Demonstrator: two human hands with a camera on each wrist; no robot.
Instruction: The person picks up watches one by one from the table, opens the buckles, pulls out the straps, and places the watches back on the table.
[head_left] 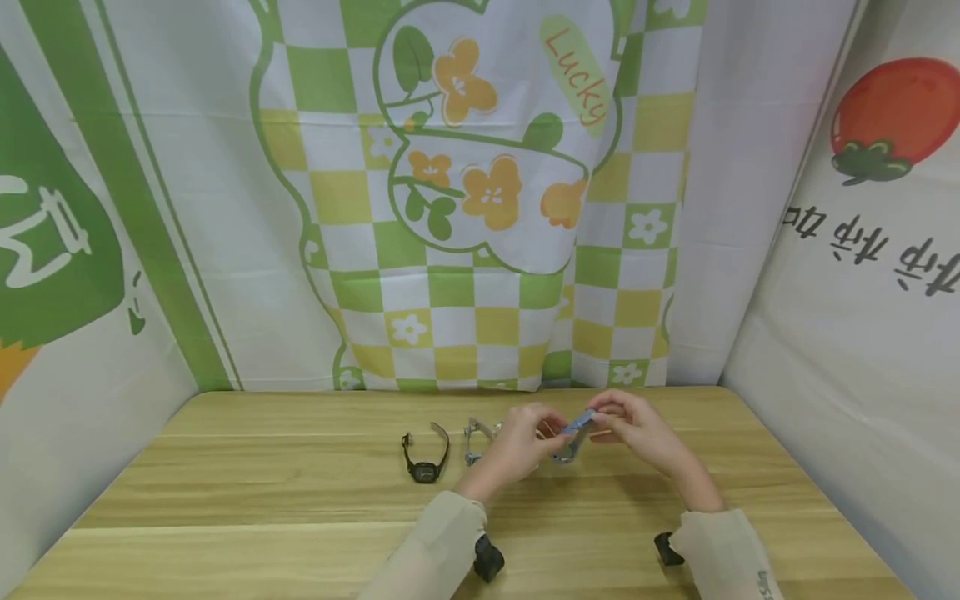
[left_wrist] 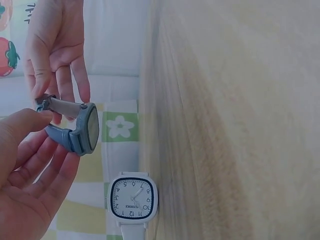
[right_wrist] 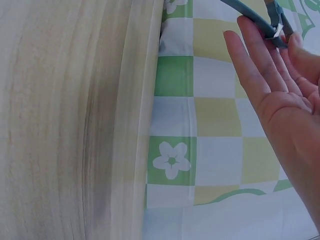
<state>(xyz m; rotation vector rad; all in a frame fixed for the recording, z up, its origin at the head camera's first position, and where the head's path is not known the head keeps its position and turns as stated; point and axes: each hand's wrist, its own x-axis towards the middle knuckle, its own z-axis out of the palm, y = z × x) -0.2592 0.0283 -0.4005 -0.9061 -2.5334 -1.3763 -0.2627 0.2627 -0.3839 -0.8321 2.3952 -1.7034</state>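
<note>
Both hands hold a blue-grey wristwatch (head_left: pixel 572 435) just above the far middle of the wooden table (head_left: pixel 225 500). My left hand (head_left: pixel 546 430) pinches its strap near the case, thumb on top and fingers underneath. My right hand (head_left: pixel 602 419) pinches the strap's buckle end (right_wrist: pixel 274 26) between thumb and fingertips. The left wrist view shows the watch's case (left_wrist: pixel 89 129) side-on, its face turned to the table. A white square-faced watch (left_wrist: pixel 133 198) stands on the table just left of my left hand. Further left a black digital watch (head_left: pixel 424 461) stands on its strap.
Printed cloth panels (head_left: pixel 480 208) wall in the table at the back and on both sides. Bare wood stretches along the near half of the table and to the right of my hands.
</note>
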